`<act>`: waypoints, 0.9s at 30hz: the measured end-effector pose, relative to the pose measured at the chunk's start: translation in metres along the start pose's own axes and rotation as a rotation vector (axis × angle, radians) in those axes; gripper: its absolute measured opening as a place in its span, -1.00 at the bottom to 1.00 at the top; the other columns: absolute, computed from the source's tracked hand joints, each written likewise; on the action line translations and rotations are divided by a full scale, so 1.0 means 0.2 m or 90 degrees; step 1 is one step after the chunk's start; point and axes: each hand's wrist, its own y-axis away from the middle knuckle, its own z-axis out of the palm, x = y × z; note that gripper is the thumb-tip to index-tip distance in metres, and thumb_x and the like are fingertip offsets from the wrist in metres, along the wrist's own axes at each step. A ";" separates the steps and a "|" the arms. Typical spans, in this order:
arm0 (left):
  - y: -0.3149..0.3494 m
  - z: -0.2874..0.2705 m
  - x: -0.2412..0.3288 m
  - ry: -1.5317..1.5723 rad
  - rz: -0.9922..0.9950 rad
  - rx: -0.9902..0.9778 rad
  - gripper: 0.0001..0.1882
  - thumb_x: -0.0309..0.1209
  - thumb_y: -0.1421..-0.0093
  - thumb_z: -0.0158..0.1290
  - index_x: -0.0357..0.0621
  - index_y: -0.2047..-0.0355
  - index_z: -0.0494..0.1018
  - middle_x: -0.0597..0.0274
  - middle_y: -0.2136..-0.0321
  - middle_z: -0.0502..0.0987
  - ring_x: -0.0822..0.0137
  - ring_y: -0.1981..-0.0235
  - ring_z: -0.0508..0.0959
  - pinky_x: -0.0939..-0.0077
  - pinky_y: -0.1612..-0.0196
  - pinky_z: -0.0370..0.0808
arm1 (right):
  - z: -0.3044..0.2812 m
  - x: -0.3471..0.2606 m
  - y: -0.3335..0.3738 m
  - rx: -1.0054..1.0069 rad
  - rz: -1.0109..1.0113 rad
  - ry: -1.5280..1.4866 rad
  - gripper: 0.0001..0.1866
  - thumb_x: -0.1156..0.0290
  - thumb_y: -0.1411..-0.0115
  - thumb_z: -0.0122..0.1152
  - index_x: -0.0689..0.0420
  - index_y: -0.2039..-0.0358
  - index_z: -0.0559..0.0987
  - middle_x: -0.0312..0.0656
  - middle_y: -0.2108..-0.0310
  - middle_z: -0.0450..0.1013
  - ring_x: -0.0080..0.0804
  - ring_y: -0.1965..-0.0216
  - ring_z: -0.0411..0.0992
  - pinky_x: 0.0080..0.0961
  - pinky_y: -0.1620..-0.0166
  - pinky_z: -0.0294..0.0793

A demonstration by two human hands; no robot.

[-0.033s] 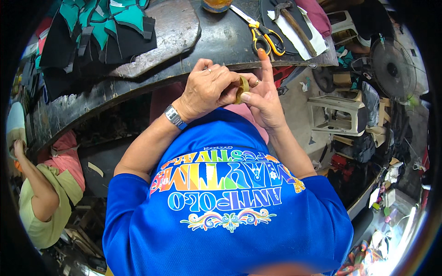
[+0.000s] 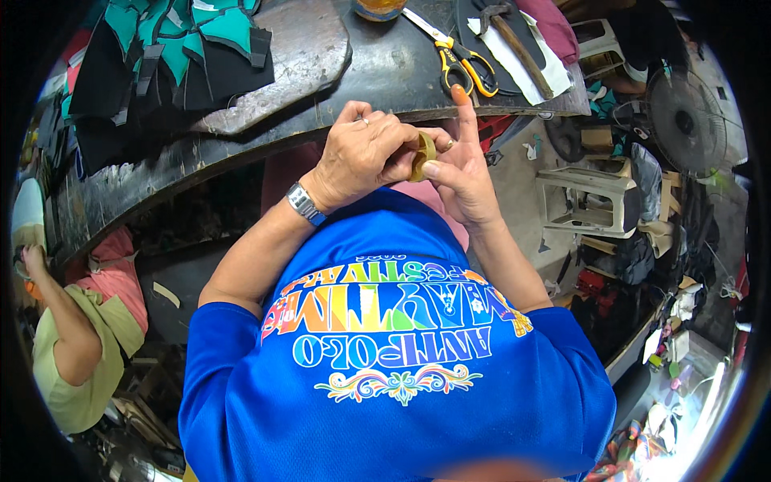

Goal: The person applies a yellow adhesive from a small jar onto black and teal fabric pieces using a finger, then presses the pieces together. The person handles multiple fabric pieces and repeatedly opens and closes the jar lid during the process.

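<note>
Between my hands, just off the table's front edge, is a small olive-yellow band (image 2: 424,153) curled into a ring. My left hand (image 2: 361,157) is closed on its left side, the fingertips partly hidden behind the knuckles. On the other side, the thumb and a bent finger of my right hand (image 2: 464,181) pinch the band. The right index finger points up, apart from it, with an orange-brown stain on its tip. Beyond that fingertip lie yellow-and-black scissors (image 2: 462,68), blades toward the far left.
A dark table (image 2: 385,68) curves across the front. On it are a worn slab (image 2: 301,56), black and teal cut pieces (image 2: 181,60), a hammer (image 2: 518,50) on white sheet, and an amber container (image 2: 377,8). A stool (image 2: 586,201) and fan (image 2: 685,120) stand right; another person (image 2: 76,345) sits left.
</note>
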 end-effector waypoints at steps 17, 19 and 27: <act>0.05 -0.27 -0.09 0.205 -0.350 0.150 -0.85 -0.52 -0.13 0.19 -0.15 0.25 0.58 0.20 0.38 0.59 0.32 0.39 0.57 0.45 0.25 0.50 | -0.23 -0.23 -0.01 0.047 -0.096 -0.055 -0.02 0.51 -0.13 0.19 -0.21 -0.43 -0.15 0.18 -0.04 0.41 -0.05 -0.05 0.48 0.01 -0.05 0.58; 0.03 -0.24 -0.04 0.177 -0.288 0.083 -0.91 -0.48 -0.11 0.26 -0.10 0.34 0.65 0.22 0.36 0.62 0.35 0.31 0.60 0.46 0.20 0.48 | -0.20 -0.18 -0.01 0.019 -0.045 -0.021 0.02 0.44 -0.09 0.27 -0.17 -0.44 -0.13 0.19 -0.07 0.40 -0.02 -0.08 0.47 -0.04 -0.08 0.56; -0.07 -0.08 0.05 0.038 -0.147 -0.104 -0.87 -0.40 -0.01 0.31 0.01 0.37 0.66 0.37 0.38 0.63 0.32 0.26 0.56 0.37 0.11 0.35 | -0.07 -0.06 -0.03 0.001 -0.041 0.050 0.16 0.67 0.00 0.33 -0.15 -0.46 -0.19 0.07 -0.04 0.43 -0.22 -0.07 0.45 -0.22 -0.16 0.47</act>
